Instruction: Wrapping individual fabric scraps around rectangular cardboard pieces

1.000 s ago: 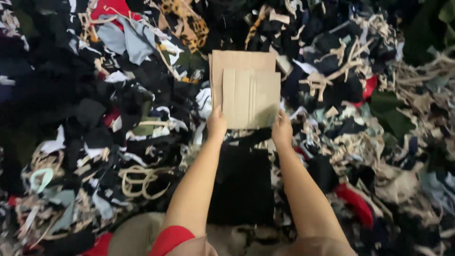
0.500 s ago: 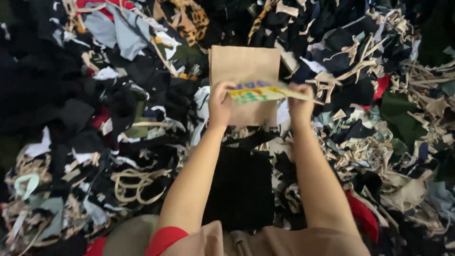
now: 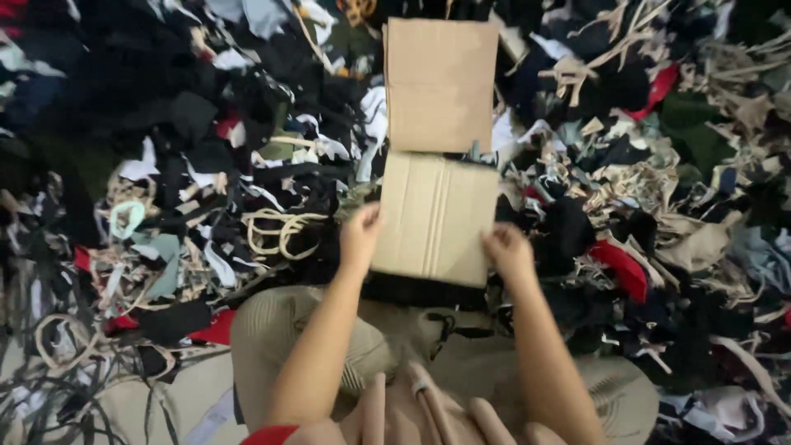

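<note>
Nearest the camera, bare knees and beige shorts [image 3: 511,387] fill the bottom of the frame. Just above, the left hand [image 3: 360,237] pinches the left edge of a cardboard sheet [image 3: 434,216] and the right hand [image 3: 508,251] pinches its right edge, both closed on it, the sheet held flat between them at centre frame. The grip looks light, only at the edges, so the sheet could sag or slip. Beyond it, a second cardboard piece [image 3: 441,84] lies on the heap of fabric scraps [image 3: 206,165], soft footing, so it might tilt.
</note>
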